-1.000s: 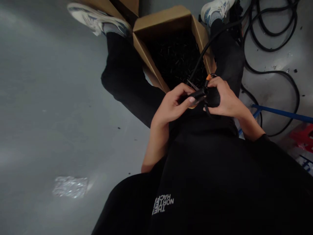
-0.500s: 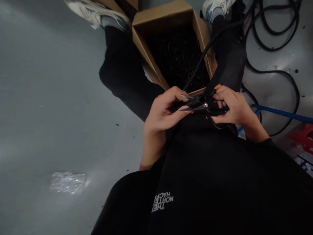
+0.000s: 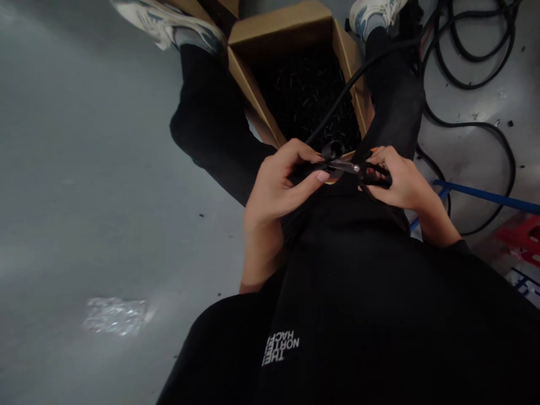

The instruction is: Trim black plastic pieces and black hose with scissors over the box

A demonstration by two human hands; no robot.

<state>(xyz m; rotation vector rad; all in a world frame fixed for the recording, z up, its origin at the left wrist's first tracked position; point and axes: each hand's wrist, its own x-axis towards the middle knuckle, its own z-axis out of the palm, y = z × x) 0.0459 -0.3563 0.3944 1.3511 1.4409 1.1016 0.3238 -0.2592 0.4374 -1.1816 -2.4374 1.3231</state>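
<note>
My right hand (image 3: 399, 175) grips the black handles of a pair of scissors (image 3: 345, 166), whose blades are closed together and point toward my left hand. Pinched in my left hand (image 3: 287, 183) is a black hose (image 3: 323, 167) with a ribbed surface near its end. The blades lie against that end. Just above them a short, dark, round piece with a hollow opening (image 3: 333, 149) shows, apart from the hose or only touching it; I cannot tell. My left fingers hide much of the hose.
Between my legs stands an open cardboard box (image 3: 278, 25) holding many small black pieces (image 3: 304, 95). Black hose coils (image 3: 472, 84) lie on the floor to the right, near a blue bar (image 3: 489, 194) and a red object (image 3: 523, 236). A crumpled clear plastic bag (image 3: 116, 316) lies at lower left.
The scissor blades have gone from spread around the hose to closed. A short hollow black piece now shows above the blades. Both hands have shifted slightly.
</note>
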